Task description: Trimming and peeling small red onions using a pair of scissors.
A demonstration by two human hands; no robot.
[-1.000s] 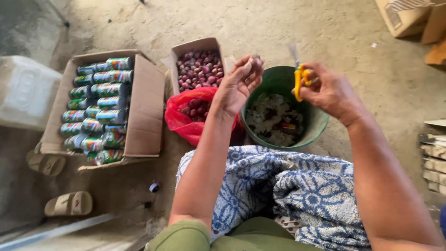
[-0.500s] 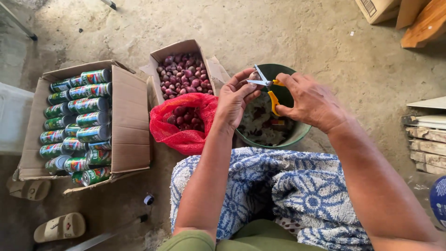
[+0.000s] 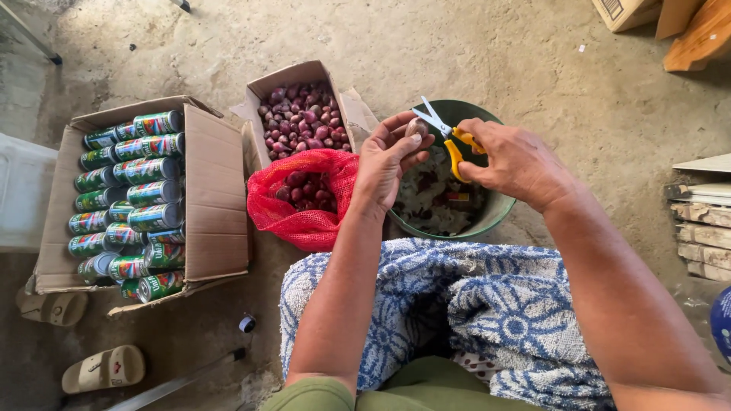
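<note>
My left hand (image 3: 387, 158) holds a small shallot (image 3: 416, 126) at its fingertips, above the rim of a green basin (image 3: 499, 209). My right hand (image 3: 516, 161) grips yellow-handled scissors (image 3: 444, 129) whose blades are spread apart right beside the shallot. The basin holds peelings and trimmings. To the left, a red mesh bag (image 3: 301, 199) lies open with shallots inside. Behind it stands a cardboard box (image 3: 301, 114) filled with purple shallots.
A larger cardboard box (image 3: 133, 196) packed with several green cans lies at the left. A blue-and-white patterned cloth (image 3: 449, 312) covers my lap. Sandals (image 3: 103, 367) lie at the lower left, stacked wood (image 3: 704, 228) at the right, more boxes at the top right.
The view shifted. My hands stayed over the basin; the scissors turned from pointing up to lying sideways, and their blades now stand apart at the shallot in my left fingers.
</note>
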